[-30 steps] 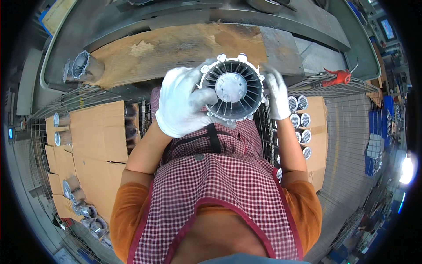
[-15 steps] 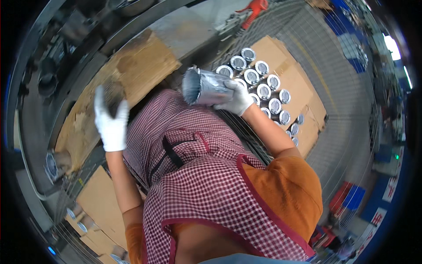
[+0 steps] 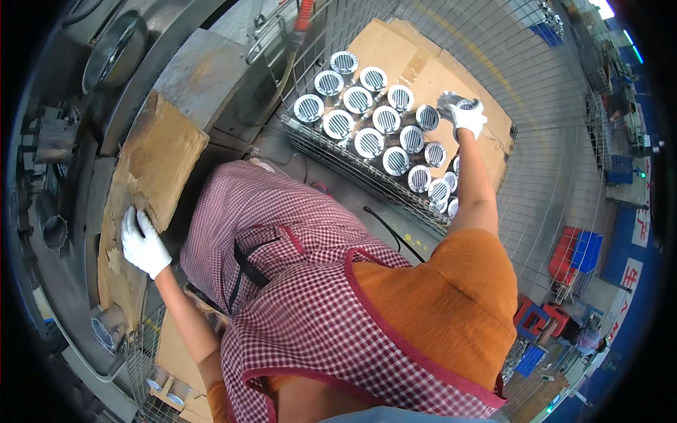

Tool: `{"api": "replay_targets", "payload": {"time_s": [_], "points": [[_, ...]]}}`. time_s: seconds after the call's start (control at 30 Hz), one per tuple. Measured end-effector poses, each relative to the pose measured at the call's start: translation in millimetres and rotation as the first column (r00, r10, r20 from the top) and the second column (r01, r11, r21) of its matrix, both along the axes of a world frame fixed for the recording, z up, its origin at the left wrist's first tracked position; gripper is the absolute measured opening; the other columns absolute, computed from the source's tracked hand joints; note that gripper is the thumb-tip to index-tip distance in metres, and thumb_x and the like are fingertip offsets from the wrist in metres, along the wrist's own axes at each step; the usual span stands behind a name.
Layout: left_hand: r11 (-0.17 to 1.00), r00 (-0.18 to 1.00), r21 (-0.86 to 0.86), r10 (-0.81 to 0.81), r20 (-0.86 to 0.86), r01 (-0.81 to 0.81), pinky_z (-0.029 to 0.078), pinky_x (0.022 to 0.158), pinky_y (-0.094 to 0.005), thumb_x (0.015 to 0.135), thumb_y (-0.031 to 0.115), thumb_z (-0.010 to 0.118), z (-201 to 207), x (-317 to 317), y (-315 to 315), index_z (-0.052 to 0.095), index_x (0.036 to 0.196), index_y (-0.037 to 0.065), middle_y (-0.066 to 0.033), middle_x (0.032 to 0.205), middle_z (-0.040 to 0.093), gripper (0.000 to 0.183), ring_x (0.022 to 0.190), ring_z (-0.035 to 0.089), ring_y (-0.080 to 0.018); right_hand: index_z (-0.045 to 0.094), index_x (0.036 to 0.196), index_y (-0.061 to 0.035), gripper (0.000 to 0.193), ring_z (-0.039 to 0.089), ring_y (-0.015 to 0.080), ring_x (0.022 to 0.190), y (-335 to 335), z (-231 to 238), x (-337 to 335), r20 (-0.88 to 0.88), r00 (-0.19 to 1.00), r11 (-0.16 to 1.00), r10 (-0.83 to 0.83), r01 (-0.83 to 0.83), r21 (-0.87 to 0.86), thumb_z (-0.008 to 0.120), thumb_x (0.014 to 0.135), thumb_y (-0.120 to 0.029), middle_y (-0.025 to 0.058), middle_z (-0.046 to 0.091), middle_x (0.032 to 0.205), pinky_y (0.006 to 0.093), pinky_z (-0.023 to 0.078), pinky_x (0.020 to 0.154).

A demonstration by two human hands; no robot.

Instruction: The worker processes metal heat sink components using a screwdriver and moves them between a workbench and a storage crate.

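Cups (image 3: 386, 120) stand upright at one o'clock, likely for stability; our right hand (image 3: 470, 120) grips another cup (image 3: 448, 103) at two, our empty left hand (image 3: 147, 244) half-open at nine.

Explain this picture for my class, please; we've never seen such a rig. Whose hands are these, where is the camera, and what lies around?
There is no machine here: a person wearing white gloves works by hand. A wide fisheye camera on their head looks down, so straight edges bend. The left hand, fingers spread, is over a worn wooden board; I can't tell whether it presses down. The right hand reaches out and holds a metal cylinder, slightly blurred, above cardboard. On that cardboard, inside a wire crate, stand rows of shiny cylinders with slatted round ends.
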State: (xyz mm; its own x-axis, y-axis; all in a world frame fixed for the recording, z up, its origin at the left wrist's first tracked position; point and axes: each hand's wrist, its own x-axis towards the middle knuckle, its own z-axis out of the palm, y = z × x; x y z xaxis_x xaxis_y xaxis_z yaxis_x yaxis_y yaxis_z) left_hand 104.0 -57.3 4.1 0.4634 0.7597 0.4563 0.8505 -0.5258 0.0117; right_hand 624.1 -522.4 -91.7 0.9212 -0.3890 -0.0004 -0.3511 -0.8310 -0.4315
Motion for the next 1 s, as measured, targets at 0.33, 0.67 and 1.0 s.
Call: {"api": "replay_targets", "payload": {"time_s": [0.33,0.67,1.0], "points": [[0.999,1.0,-0.04,0.005,0.017,-0.004,0.047,0.092,-0.0387,0.095,0.031,0.051,7,0,0,0.065,0.116,0.004,-0.0149,0.118,0.064,0.037,0.106,0.062,-0.0312,0.051,0.134,-0.0176,0.058,0.055,0.0342,0.118,-96,-135,18,-0.326,0.937,0.986,0.127,-0.155,-0.063,0.059,0.082,-0.043,0.0185,0.055,0.13,0.042,0.044,0.099],[1.0,0.998,-0.002,0.024,0.052,-0.024,0.048,0.092,-0.0387,0.094,0.026,0.053,4,-2,1,0.067,0.11,0.003,-0.0154,0.114,0.066,0.031,0.103,0.064,-0.0315,0.059,0.125,-0.0074,0.043,0.056,0.0359,0.115,-26,-88,5,-0.261,0.92,0.946,0.293,-0.318,-0.058,0.049,0.09,-0.029,0.0186,0.06,0.124,0.0393,0.044,0.097],[1.0,0.987,-0.02,-0.019,0.162,0.023,0.053,0.082,-0.0405,0.084,0.029,0.063,16,1,-7,0.07,0.096,0.006,-0.0146,0.101,0.069,0.026,0.092,0.066,-0.0314,0.061,0.122,-0.0065,0.041,0.062,0.0281,0.098,272,140,-94,0.864,0.057,0.374,0.5,-0.914,-0.156,0.072,0.082,-0.013,0.0125,0.067,0.107,0.0378,0.045,0.092]]}}
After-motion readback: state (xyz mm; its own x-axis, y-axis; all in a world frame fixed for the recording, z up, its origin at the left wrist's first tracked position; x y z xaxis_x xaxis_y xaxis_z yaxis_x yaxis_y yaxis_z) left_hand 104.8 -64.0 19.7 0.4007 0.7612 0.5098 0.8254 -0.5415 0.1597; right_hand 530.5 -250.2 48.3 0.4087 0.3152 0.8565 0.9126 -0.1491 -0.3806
